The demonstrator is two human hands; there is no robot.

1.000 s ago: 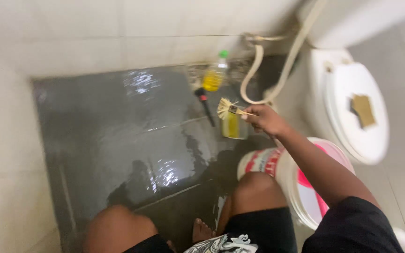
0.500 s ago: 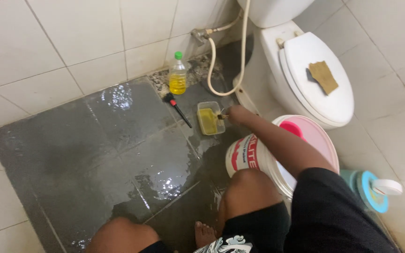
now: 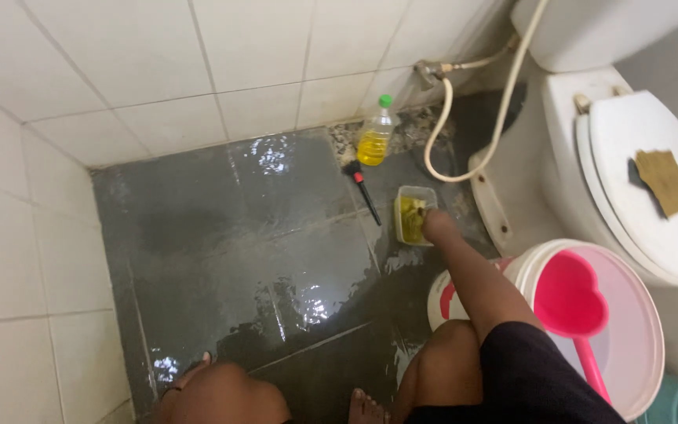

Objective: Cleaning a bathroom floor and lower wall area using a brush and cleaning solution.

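Note:
My right hand [image 3: 435, 224] reaches down to a small clear tub [image 3: 415, 189] of yellow liquid on the wet dark floor. Its fingers are closed on a small pale-bristled brush [image 3: 421, 211], whose head is dipped in the tub and mostly hidden. My left hand is out of sight. A black brush with a red band [image 3: 363, 192] lies just left of the tub. A bottle of yellow liquid with a green cap [image 3: 375, 138] stands behind it by the wall.
A white bucket [image 3: 643, 355] holding a pink scoop [image 3: 569, 294] stands by my right knee. The white toilet [image 3: 645, 141] has a brown sponge [image 3: 663, 182] on its lid. A hose [image 3: 464, 161] loops beside it. Tiled walls close the left and back.
My right hand has lowered the brush from above the tub into the yellow liquid. The camera view has shifted, and the scoop in the bucket now shows.

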